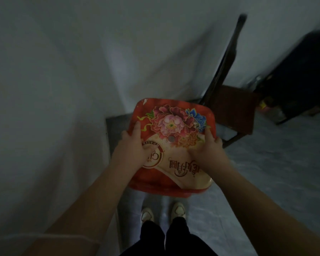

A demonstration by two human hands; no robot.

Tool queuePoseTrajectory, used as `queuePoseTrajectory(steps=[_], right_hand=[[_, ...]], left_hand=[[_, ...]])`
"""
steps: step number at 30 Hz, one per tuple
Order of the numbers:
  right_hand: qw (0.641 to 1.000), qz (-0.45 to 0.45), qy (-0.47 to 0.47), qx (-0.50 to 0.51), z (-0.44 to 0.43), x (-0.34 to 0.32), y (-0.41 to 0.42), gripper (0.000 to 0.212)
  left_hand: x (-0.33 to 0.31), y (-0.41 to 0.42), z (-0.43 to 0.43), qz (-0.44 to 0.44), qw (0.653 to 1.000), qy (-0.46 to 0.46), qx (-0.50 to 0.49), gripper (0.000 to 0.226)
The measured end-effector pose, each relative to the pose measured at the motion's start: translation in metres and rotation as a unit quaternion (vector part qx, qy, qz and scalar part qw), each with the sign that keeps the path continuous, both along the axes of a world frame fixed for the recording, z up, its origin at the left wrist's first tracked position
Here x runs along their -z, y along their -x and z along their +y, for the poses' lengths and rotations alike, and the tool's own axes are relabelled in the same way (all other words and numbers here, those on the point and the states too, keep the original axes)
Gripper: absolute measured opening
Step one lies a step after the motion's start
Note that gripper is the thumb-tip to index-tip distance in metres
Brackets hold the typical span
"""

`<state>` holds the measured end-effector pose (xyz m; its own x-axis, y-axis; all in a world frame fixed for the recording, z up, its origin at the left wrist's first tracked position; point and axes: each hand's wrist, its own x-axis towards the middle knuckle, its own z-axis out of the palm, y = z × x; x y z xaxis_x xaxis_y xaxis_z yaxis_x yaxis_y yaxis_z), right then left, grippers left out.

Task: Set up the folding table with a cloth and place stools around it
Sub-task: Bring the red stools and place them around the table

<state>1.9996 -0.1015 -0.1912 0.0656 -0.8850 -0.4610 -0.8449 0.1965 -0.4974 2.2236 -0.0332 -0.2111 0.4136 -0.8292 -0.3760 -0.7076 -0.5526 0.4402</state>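
Observation:
A red plastic stool (171,130) with a flower print and cream lettering on its square seat is in front of me, above my feet. My left hand (135,145) grips the seat's left edge, thumb on top and fingers curled under. On the right edge, my right hand (209,146) grips the same way. The stool's legs are hidden beneath the seat. No folding table or cloth is in view.
A white wall (54,89) fills the left and far side. A dark wooden chair (231,106) stands just behind the stool to the right. Dark furniture (303,76) is at the far right. Grey tiled floor (266,172) spreads to the right.

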Motion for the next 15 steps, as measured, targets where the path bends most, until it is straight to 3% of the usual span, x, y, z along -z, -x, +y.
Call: queuePoseTrajectory(steps=[6,15], right_hand=[[0.999,0.006,0.038,0.032,0.027,-0.073,0.034,0.103],[0.983,0.006,0.046,0.179,0.061,-0.104,0.119,0.104]], left_hand=[[-0.081,0.022,0.003,-0.025,0.997,0.039,0.068,0.1],[-0.118,0.102,-0.033,-0.037,0.976,0.047,0.208,0.101]])
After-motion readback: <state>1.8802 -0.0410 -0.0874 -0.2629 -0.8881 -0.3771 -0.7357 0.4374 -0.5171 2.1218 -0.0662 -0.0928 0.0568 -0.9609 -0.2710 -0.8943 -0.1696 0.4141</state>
